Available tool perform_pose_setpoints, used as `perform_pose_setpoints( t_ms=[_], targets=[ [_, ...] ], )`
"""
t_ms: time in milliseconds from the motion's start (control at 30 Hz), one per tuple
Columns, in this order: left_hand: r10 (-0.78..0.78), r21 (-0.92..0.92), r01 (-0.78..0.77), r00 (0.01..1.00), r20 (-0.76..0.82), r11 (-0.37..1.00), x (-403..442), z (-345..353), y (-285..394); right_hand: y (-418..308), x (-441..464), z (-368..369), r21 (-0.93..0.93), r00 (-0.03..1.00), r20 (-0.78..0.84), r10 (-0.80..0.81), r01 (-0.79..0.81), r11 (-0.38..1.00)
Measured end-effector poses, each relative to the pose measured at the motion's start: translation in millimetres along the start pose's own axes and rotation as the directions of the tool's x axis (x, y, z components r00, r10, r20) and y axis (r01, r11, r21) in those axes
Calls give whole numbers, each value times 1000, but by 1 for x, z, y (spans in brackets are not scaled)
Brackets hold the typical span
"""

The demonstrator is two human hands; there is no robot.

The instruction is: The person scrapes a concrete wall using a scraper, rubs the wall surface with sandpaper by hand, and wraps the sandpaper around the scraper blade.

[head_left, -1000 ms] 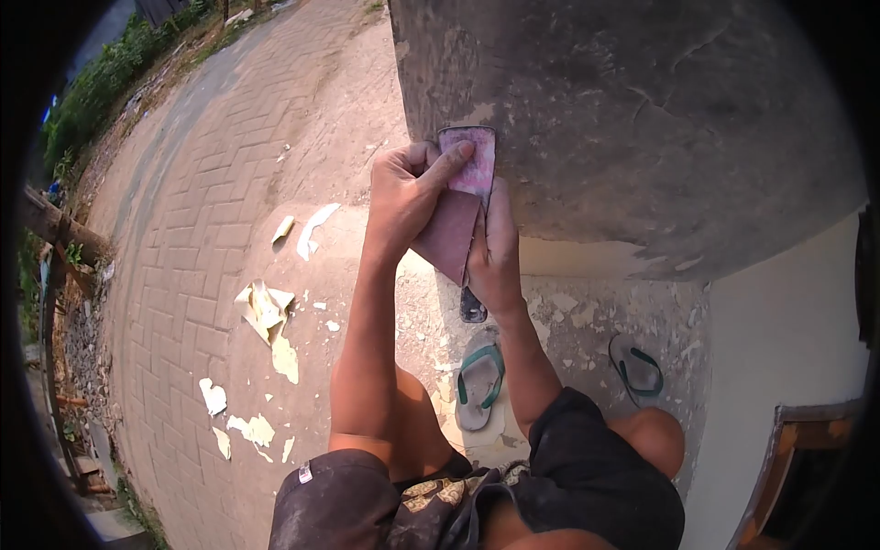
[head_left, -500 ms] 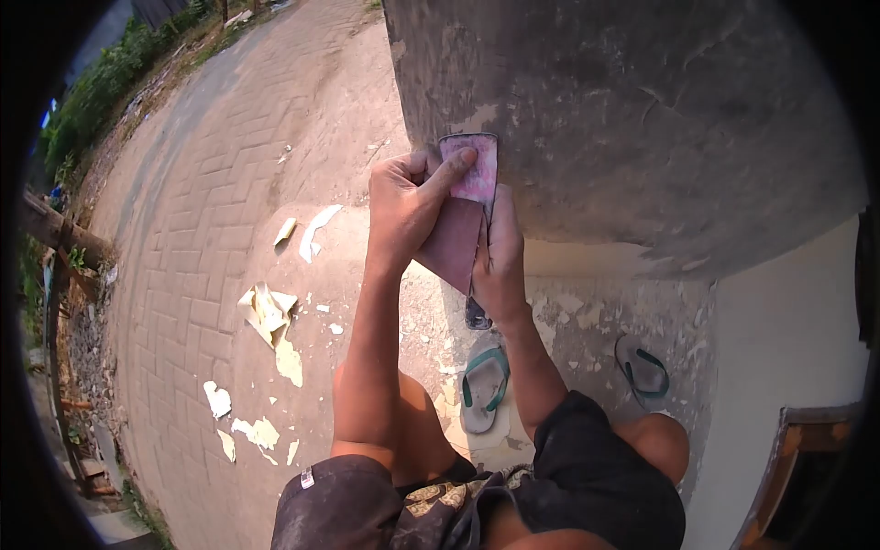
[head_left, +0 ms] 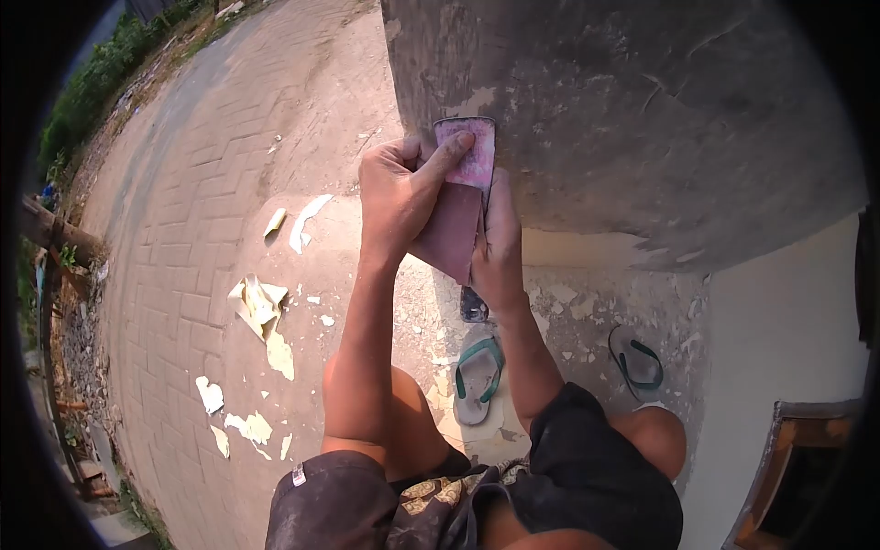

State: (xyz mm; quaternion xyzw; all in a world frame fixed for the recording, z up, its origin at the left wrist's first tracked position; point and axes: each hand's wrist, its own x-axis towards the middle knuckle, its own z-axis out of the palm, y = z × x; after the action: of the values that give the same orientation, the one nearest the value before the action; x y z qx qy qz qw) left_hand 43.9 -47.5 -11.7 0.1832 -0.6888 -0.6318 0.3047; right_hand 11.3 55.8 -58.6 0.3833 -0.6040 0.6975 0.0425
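In front of the dark wall, my left hand [head_left: 399,188] presses its thumb on the worn pink face of a flat hand sander [head_left: 477,163]. The other left fingers curl in behind, partly hidden. A brownish-mauve sheet of sandpaper [head_left: 452,234] lies over the sander's middle, its lower corner hanging free. My right hand [head_left: 498,247] is closed along the right side, gripping the sander and the paper's edge. Below the paper shows a dark rounded end piece [head_left: 474,304], seemingly the sander's lower end.
A rough dark grey wall [head_left: 623,119] rises ahead. Green-strapped flip-flops [head_left: 478,378] [head_left: 639,364] lie on the flaking floor. Crumpled pale paper [head_left: 259,302] and paint flakes [head_left: 252,428] are scattered left, beside a brick-paved lane [head_left: 174,275]. A wood-framed opening [head_left: 793,467] sits lower right.
The whole view has shifted slightly, with the hands and ground things a little higher and further left. Both hands keep the same hold on sander and sandpaper.
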Motion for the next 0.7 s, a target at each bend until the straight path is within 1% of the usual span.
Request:
perform_pose_setpoints(
  t_ms=[100, 200, 300, 400, 433, 500, 567, 600, 633, 667, 700],
  targets=[
    [14, -28, -15, 1000, -20, 999, 0, 3, -3, 4, -2, -4, 24, 996, 30, 86, -86, 996],
    [42, -4, -42, 996, -81, 999, -1, 6, -2, 7, -1, -4, 31, 996, 51, 78, -79, 996],
    [31, 24, -29, 996, -89, 999, -1, 7, 3, 5, 3, -6, 1, 998, 52, 48, -48, 999],
    [93, -93, -107, 986, -135, 990, 1, 11, 25, -6, 21, -5, 52, 994, 76, -82, 78, 996],
    [78, -83, -91, 986, -150, 992, 2, 11, 19, -8, 21, -7, 34, 996, 82, -44, 41, 999],
    [76, -51, -81, 994, -84, 995, 2, 7, 5, -7, 8, -6, 6, 996, 82, 37, -38, 999],
    [43, -7, -43, 998, -56, 999, -2, 5, 0, 0, 2, -3, -107, 998, 18, -60, 62, 992],
    [59, -33, -61, 996, -67, 998, 0, 6, 1, 1, 2, -1, -163, 994, -9, -108, 106, 981],
    [69, -55, -73, 995, -76, 996, 2, 6, 1, 3, 1, -2, -40, 999, 23, -45, 45, 998],
    [75, -75, -81, 994, -82, 994, 4, 7, 1, -1, 7, -4, -27, 998, 53, -21, 22, 999],
    [55, -36, -59, 994, -98, 998, 2, 8, 16, -5, 12, -7, -16, 996, 83, 15, -13, 1000]
  ],
)
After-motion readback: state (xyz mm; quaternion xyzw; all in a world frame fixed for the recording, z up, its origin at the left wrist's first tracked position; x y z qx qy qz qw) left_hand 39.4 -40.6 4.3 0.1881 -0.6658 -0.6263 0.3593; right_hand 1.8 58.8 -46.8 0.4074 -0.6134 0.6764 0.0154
